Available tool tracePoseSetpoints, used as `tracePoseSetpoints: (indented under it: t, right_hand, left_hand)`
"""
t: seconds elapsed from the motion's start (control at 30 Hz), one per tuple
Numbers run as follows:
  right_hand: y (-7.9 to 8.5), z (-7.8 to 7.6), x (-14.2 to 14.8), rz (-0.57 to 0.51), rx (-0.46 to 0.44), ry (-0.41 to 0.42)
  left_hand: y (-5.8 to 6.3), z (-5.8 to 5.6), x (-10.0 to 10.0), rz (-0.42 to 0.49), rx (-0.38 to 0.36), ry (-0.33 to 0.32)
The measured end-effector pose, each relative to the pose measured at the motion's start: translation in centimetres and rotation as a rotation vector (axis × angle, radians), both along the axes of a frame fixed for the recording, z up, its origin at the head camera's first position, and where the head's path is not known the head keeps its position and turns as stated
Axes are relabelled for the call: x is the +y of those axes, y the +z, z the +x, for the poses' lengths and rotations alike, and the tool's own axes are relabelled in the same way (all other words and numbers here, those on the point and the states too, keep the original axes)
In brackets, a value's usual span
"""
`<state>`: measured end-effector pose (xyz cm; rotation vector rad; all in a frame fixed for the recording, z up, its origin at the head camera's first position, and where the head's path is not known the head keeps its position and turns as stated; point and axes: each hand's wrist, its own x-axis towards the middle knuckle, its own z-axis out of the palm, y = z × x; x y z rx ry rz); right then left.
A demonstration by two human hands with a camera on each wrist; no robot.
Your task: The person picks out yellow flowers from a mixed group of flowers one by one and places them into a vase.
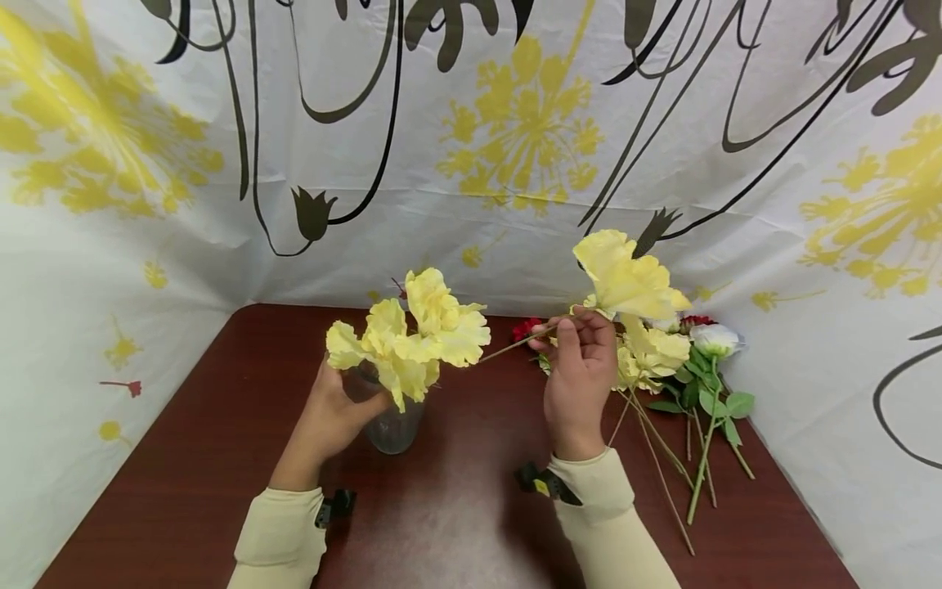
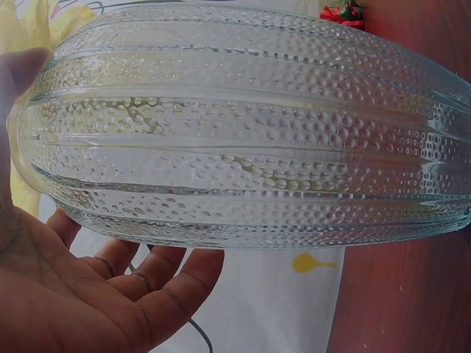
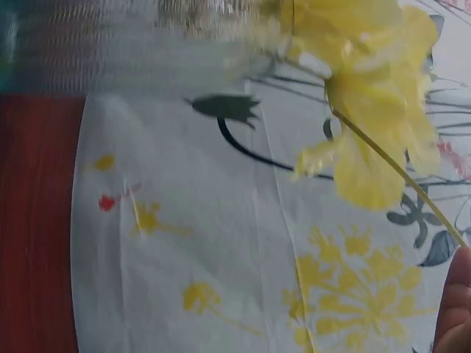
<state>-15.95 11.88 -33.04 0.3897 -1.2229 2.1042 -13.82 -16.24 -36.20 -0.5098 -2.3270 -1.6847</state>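
A clear ribbed glass vase stands on the table, with ruffled yellow flowers spreading over its mouth. My left hand holds the vase near its rim. Bumpy glass fills most of the left wrist view, the left fingers along its side. Right of the vase, my right hand pinches the stem of another yellow artificial flower just below its bloom. That stem slants toward the vase; in the head view its far end is beside the yellow blooms.
At the table's right lie more yellow flowers, a white rose with green leaves, red blooms and several loose stems. A patterned white cloth hangs behind the dark red table and along its sides.
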Motion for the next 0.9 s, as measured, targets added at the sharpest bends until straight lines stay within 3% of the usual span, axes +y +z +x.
tracePoseSetpoints:
  t: [0.13, 0.43, 0.77, 0.9]
  right_hand:
    - [-0.2, 0.1, -1.3, -0.001, 0.028, 0.018]
    - [-0.2, 0.4, -3.0, -0.049, 0.070, 0.024]
    - [-0.6, 0.6, -4.3, -0.024, 0.078, 0.034]
    - [-1.0, 0.6, -4.8, 0.033, 0.059, 0.029]
  left_hand:
    - [-0.1, 0.2, 0.1, -0.008, -0.012, 0.013]
    - [-2.8, -1.8, -0.5, -0.007, 0.008, 0.018]
    - [-3.0, -1.9, -0.5, -0.017, -0.004, 0.032]
    - [-1.7, -1.0, -0.1, -0.012, -0.006, 0.026]
